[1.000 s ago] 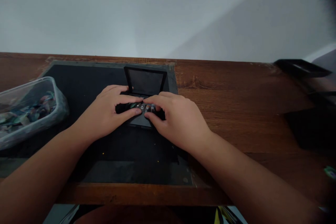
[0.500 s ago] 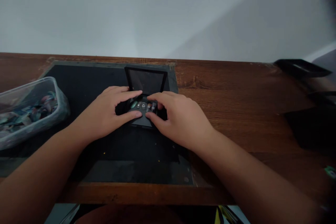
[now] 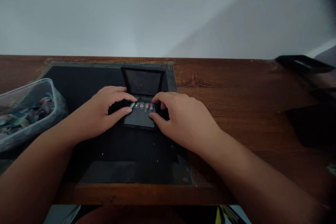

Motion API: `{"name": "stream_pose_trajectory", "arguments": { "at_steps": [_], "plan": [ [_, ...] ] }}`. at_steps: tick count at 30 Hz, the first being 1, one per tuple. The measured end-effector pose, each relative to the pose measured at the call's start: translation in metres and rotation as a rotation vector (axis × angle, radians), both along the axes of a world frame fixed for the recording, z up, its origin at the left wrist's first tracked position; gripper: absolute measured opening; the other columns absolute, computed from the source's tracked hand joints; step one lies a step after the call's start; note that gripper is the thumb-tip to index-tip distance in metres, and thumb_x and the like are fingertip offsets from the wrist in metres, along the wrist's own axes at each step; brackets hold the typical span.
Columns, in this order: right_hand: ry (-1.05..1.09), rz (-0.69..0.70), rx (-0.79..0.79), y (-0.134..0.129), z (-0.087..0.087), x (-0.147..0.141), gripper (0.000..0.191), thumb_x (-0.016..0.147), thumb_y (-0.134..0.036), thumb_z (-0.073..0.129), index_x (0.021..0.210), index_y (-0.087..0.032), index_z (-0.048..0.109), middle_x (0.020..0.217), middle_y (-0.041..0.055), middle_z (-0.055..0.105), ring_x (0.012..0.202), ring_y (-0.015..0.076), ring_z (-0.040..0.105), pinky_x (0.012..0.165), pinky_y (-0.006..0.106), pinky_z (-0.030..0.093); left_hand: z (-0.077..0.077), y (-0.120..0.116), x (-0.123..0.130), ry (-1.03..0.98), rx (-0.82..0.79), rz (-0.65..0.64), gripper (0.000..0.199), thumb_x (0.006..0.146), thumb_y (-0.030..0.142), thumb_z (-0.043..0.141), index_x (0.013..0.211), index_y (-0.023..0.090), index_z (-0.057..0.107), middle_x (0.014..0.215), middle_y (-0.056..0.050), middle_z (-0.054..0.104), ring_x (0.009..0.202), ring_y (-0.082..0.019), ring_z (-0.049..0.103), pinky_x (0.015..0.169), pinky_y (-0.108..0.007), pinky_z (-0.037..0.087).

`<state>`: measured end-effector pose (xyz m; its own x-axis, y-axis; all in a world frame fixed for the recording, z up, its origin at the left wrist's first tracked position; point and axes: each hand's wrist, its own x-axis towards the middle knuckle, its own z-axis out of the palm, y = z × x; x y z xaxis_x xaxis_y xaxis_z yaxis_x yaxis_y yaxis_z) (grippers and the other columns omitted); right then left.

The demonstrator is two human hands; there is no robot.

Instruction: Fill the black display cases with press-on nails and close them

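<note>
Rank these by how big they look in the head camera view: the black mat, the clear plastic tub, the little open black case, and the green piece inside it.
1. black mat
2. clear plastic tub, partly cut off by the picture's edge
3. open black case
4. green piece

The scene is dimly lit; a soft diagonal shadow is cast across the pale grey wall (image 3: 236, 24), and corners are darkened and blurred.
</note>
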<state>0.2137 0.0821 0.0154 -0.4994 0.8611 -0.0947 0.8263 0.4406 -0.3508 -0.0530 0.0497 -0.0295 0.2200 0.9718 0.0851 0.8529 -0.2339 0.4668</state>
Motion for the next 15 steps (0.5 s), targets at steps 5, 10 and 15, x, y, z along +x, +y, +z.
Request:
{"name": "stream_pose_trajectory", "arguments": {
  "at_steps": [5, 10, 15],
  "plan": [
    [-0.014, 0.008, -0.011, -0.0012, -0.0016, 0.0002, 0.024, 0.104, -0.033, 0.070, 0.125, -0.027, 0.079, 0.117, 0.0049, 0.085, 0.100, 0.0313, 0.077, 0.069, 0.037, 0.037, -0.0022, 0.0018, -0.0012, -0.020, 0.023, -0.001, 0.059, 0.103, 0.079, 0.060, 0.133, 0.035, 0.085, 0.149, -0.012, 0.077, 0.152, -0.042, 0.063, 0.133, -0.064, 0.047],
    [-0.017, 0.008, -0.005, -0.0005, -0.0035, -0.0024, 0.025, 0.103, -0.033, 0.068, 0.125, -0.027, 0.079, 0.116, 0.0050, 0.085, 0.098, 0.0308, 0.076, 0.068, 0.036, 0.036, -0.0010, 0.0022, 0.0019, -0.016, 0.044, 0.013, 0.058, 0.104, 0.078, 0.058, 0.132, 0.037, 0.087, 0.148, -0.012, 0.078, 0.153, -0.045, 0.062, 0.131, -0.070, 0.047],
    [-0.015, 0.014, 0.012, 0.0019, -0.0047, -0.0017, 0.024, 0.104, -0.036, 0.070, 0.124, -0.026, 0.079, 0.113, 0.0049, 0.084, 0.094, 0.0292, 0.075, 0.067, 0.035, 0.035, -0.0022, 0.0046, 0.0079, -0.013, 0.072, 0.039, 0.054, 0.104, 0.075, 0.061, 0.128, 0.037, 0.090, 0.149, -0.013, 0.079, 0.148, -0.046, 0.066, 0.126, -0.072, 0.050]
  ]
}}
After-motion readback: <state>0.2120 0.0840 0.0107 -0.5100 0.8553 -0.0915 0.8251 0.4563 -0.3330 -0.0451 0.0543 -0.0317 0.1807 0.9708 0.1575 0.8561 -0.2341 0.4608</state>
